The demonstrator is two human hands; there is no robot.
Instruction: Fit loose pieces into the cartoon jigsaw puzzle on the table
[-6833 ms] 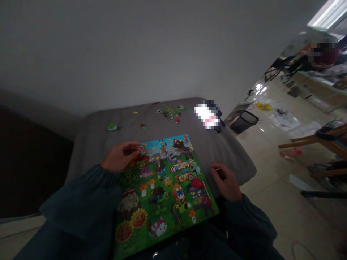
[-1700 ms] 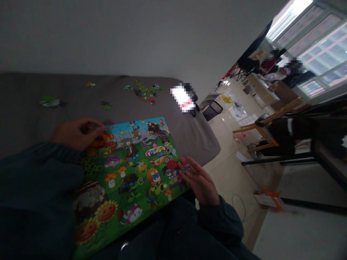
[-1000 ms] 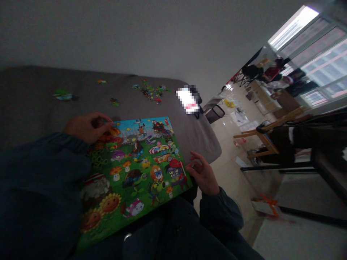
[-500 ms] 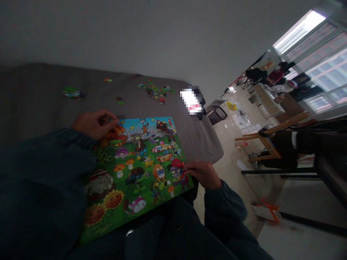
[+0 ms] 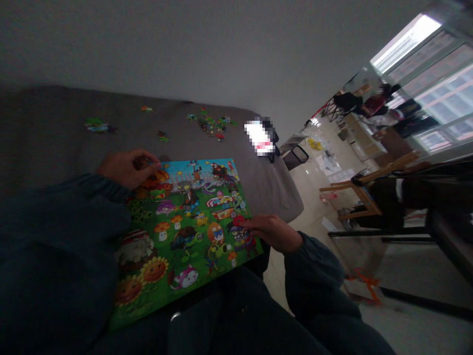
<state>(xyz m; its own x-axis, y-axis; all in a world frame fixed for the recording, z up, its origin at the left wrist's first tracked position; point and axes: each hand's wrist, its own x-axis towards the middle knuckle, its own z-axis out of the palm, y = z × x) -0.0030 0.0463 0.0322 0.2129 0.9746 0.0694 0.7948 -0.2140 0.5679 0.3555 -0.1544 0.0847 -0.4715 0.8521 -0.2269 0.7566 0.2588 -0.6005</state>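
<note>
A cartoon jigsaw puzzle (image 5: 192, 212) lies tilted across my lap and the edge of the grey-covered surface, with plants, zombies and a blue sky on it. At its upper left corner my left hand (image 5: 127, 170) is closed, thumb and index finger together on the border. My right hand (image 5: 275, 230) reaches in from the right side, its fingers stretched out and touching the picture beside the red-capped figure (image 5: 246, 236). The undersides of both hands are hidden.
A pile of loose puzzle pieces (image 5: 212, 124) lies beyond the puzzle, with smaller groups of pieces (image 5: 98, 125) farther left. A bright, blurred-out device (image 5: 260, 138) stands near the surface's right end. Wooden chair parts (image 5: 364, 197) and a dark metal frame (image 5: 384, 236) are at right.
My right hand has slid a little left, from the puzzle's right edge inward over the picture. My left hand and the loose pieces have stayed in place.
</note>
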